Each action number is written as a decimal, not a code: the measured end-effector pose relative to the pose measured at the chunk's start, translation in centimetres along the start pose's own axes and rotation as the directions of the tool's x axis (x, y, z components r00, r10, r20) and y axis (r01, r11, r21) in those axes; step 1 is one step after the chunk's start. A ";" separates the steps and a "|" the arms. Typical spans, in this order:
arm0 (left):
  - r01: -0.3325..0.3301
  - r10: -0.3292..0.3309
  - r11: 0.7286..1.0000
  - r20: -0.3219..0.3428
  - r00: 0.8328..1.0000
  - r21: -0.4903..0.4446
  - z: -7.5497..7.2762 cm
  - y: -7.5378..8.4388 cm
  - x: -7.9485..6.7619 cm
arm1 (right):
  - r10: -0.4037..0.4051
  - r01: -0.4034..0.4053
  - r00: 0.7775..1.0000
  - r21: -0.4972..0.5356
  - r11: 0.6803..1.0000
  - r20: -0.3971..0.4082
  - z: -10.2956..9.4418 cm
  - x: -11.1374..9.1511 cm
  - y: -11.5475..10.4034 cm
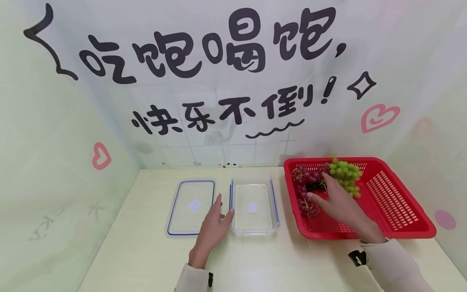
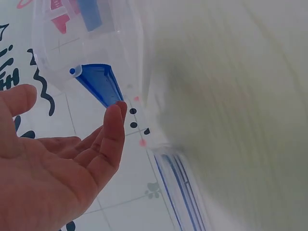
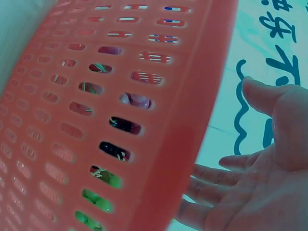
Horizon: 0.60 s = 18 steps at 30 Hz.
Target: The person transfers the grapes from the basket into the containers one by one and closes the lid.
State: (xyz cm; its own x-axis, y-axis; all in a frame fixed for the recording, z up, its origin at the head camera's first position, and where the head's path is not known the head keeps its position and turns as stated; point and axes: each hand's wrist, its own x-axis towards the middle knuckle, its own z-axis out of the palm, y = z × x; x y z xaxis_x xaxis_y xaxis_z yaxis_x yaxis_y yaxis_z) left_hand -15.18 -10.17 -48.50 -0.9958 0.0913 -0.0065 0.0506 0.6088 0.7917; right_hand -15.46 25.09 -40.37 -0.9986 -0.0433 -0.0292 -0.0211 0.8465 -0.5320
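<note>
My left hand [image 1: 213,227] is beside the left wall of a clear plastic food container [image 1: 255,232], its fingers spread loosely. In the left wrist view the fingertips are at the container's blue clip [image 2: 98,82]; whether they touch it I cannot tell. My right hand [image 1: 341,205] reaches over the left part of a red perforated basket [image 1: 405,234], thumb and fingers apart. Near its fingertips lie bunches of purple grapes [image 1: 306,175], dark grapes [image 1: 315,186] and green grapes [image 1: 344,170]. The right wrist view shows that hand above the basket rim, holding nothing visible.
A clear lid [image 1: 193,192] with a blue seal lies flat to the left of the container. A printed backdrop [image 1: 219,154] stands behind the pale tabletop [image 1: 146,255], with side walls at left and right.
</note>
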 end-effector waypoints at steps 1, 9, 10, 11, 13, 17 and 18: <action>0.002 -0.002 1.000 0.004 1.000 0.001 0.1 -0.1 0.0 | 0.000 0.000 1.000 0.001 1.000 0.003 0.0 0.1 0.0; 0.003 -0.002 1.000 0.025 1.000 -0.019 0.5 -0.3 0.2 | -0.003 0.003 0.999 0.006 1.000 0.032 0.4 1.4 0.6; 0.000 0.001 1.000 0.025 1.000 -0.020 0.6 -0.3 0.2 | -0.005 0.004 0.999 0.011 1.000 0.037 0.5 1.6 0.7; 0.000 0.001 1.000 0.026 1.000 -0.023 0.7 -0.4 0.2 | -0.001 0.000 0.999 0.018 1.000 0.044 0.5 1.8 0.8; 0.002 -0.001 1.000 0.028 1.000 -0.026 0.8 -0.5 0.2 | 0.017 -0.019 0.998 0.035 0.999 0.063 0.5 2.0 1.0; 0.002 -0.001 0.999 0.033 0.999 -0.034 0.9 -0.5 0.3 | 0.063 -0.070 0.992 0.064 0.995 0.110 0.3 2.1 1.1; 0.002 -0.001 0.999 0.034 0.999 -0.033 0.9 -0.5 0.3 | 0.075 -0.084 0.990 0.069 0.994 0.121 0.2 2.1 1.1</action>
State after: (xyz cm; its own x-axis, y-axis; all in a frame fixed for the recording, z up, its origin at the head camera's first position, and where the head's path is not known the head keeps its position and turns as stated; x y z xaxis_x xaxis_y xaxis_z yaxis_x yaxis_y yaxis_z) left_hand -15.48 -9.71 -49.48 -0.9927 0.1172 -0.0284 0.0457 0.5830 0.8112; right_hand -17.62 25.83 -41.23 -0.9843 -0.0435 -0.1711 0.0660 0.8083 -0.5851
